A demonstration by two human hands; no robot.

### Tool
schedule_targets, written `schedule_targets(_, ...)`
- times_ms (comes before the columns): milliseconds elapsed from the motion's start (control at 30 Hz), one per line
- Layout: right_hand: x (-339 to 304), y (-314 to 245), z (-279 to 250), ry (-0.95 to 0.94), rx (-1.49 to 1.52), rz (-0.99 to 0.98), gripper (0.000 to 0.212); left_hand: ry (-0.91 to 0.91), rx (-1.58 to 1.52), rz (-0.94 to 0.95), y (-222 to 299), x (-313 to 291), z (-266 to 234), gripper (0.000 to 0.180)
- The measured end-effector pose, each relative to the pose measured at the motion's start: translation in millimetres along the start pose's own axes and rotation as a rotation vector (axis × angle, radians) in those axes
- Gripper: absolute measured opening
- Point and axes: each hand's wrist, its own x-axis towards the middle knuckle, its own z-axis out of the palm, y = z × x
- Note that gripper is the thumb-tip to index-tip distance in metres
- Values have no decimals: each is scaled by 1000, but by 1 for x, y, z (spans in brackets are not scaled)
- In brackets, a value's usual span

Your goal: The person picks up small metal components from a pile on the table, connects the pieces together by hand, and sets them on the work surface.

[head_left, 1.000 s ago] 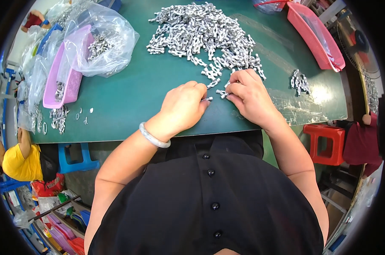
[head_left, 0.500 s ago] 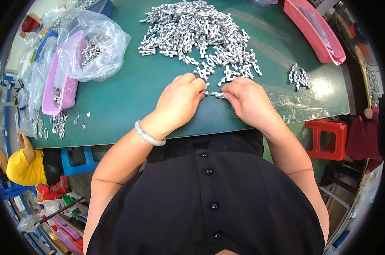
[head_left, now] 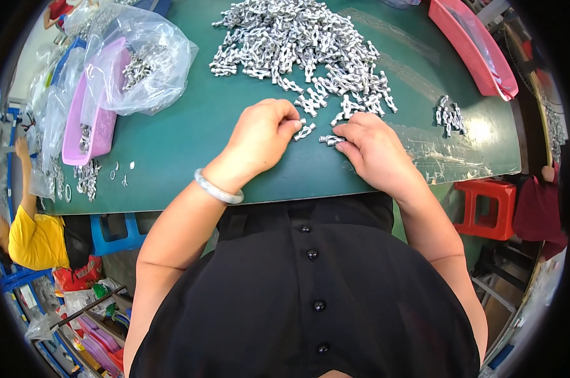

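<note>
My left hand (head_left: 261, 135), with a pale bangle (head_left: 218, 188) at its wrist, is closed in a pinch. A small silvery looped metal fitting (head_left: 305, 131) sits tilted at its fingertips. Across a short gap, my right hand (head_left: 374, 150) pinches another fitting (head_left: 327, 140) between thumb and fingers, its end pointing left. Both hands are low over the table, just in front of a large heap of the same fittings (head_left: 291, 41). Some loose ones from the heap's near edge lie just beyond my fingers.
On the green table (head_left: 178, 157), a lilac basket (head_left: 102, 135) with a clear plastic bag (head_left: 165, 75) stands left. A small cluster of fittings (head_left: 448, 116) lies right, below a pink basket (head_left: 477, 50). A red stool (head_left: 484, 208) and a person in yellow (head_left: 39, 239) are beyond the table edge.
The fittings at my two hands have come apart; the left one is now tilted. My left hand has shifted slightly up and left. The view has shifted a little.
</note>
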Motion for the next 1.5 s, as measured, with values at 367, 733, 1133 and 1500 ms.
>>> schedule_targets(367,-1,-5,-3,-11,-51,-14,15,44,236,92,12,-7,6,28)
schedule_targets(733,-1,-2,-1,-44,-102,-87,16,-167,240,67,20,-2,0,14)
schedule_targets(1133,-8,5,5,35,871,148,12,12,-333,154,11,-23,6,10)
schedule_targets(1500,-4,-4,16,129,923,16,14,237,-510,298,22,-34,18,24)
